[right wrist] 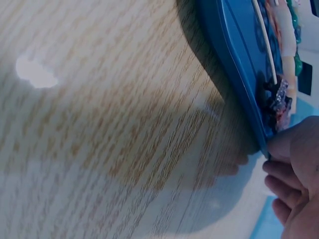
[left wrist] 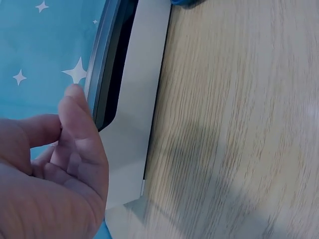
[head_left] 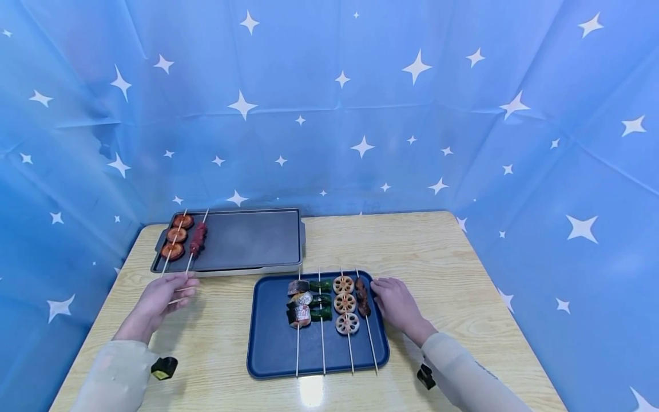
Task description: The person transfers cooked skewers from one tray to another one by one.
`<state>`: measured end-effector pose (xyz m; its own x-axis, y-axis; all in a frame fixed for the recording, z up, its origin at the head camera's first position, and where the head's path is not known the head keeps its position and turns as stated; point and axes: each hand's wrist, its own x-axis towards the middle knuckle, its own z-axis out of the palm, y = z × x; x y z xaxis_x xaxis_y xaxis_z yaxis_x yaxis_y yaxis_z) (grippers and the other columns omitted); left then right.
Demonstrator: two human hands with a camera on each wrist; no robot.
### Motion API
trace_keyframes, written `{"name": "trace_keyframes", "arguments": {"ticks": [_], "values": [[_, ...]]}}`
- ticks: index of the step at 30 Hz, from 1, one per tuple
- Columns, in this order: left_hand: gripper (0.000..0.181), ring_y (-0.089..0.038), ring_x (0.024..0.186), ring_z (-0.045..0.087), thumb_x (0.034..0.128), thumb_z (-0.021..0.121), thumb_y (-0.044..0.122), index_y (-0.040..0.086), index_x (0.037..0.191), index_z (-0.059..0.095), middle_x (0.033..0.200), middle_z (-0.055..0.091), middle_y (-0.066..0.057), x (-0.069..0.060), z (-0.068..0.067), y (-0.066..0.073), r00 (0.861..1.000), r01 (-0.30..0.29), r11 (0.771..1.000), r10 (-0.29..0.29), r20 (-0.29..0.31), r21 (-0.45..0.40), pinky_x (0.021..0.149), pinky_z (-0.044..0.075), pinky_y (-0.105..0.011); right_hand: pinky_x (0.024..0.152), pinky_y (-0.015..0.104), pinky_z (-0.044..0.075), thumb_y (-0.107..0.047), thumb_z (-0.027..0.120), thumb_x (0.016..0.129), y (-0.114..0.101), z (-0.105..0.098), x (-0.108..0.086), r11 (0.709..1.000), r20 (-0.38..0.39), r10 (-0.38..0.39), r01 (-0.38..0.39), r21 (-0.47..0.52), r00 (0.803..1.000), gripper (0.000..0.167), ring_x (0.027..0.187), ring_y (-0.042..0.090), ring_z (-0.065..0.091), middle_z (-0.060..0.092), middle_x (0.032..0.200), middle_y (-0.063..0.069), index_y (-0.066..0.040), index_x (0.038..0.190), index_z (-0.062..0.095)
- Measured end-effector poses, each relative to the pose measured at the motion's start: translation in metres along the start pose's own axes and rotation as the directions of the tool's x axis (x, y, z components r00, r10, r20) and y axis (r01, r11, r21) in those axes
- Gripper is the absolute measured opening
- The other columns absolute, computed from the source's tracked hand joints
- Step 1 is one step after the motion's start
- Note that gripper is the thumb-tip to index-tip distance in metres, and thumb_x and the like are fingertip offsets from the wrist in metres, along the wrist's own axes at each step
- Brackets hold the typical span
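Observation:
My left hand (head_left: 167,294) is at the front left edge of a dark griddle (head_left: 252,237). Its thumb and forefinger pinch the lower stick of a red meat skewer (head_left: 198,239), which lies over the griddle. Beside that skewer, to its left, lies one with three browned round slices (head_left: 177,235). On the right, my right hand (head_left: 399,303) grips the upper right rim of a blue tray (right wrist: 232,64). Across the tray lie a fish skewer (head_left: 300,303), a green vegetable skewer (head_left: 321,300), a lotus root skewer (head_left: 345,303) and a dark meat skewer (head_left: 362,297).
Both griddle and tray rest on a light wooden table (head_left: 437,246), the tray nearer me and to the right. Blue star-patterned cloth (head_left: 319,131) hangs behind the table and along both sides. The griddle has a pale base (left wrist: 134,99).

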<state>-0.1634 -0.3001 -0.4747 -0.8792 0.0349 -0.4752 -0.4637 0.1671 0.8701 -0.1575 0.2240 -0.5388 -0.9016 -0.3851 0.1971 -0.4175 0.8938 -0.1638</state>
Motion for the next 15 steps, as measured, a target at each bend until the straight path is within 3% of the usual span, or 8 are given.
{"name": "trace_keyframes", "arguments": {"ticks": [8, 15], "values": [[0.022, 0.001, 0.084, 0.065, 0.1045, 0.042, 0.034, 0.029, 0.118, 0.059, 0.093, 0.070, 0.022, -0.006, 0.000, 0.002, 0.999, -0.026, 0.986, 0.034, 0.041, -0.164, 0.070, 0.056, -0.017, 0.107, 0.052, 0.044, -0.007, 0.071, 0.086, -0.002, -0.002, 0.000, 1.000, 0.010, 0.011, -0.011, 0.004, 1.000, 0.035, 0.116, 0.034, 0.063, 0.069, 0.120, 0.017, 0.002, 0.120, 0.067], [0.019, 0.001, 0.085, 0.066, 0.1032, 0.046, 0.034, 0.033, 0.111, 0.063, 0.098, 0.071, 0.020, -0.013, 0.004, 0.007, 0.993, -0.046, 0.965, 0.073, 0.095, -0.258, 0.070, 0.056, -0.016, 0.107, 0.051, 0.044, -0.008, 0.071, 0.086, -0.002, -0.003, 0.000, 1.000, 0.021, 0.014, -0.013, -0.008, 1.000, 0.036, 0.117, 0.033, 0.062, 0.069, 0.121, 0.017, 0.001, 0.121, 0.067]]}}
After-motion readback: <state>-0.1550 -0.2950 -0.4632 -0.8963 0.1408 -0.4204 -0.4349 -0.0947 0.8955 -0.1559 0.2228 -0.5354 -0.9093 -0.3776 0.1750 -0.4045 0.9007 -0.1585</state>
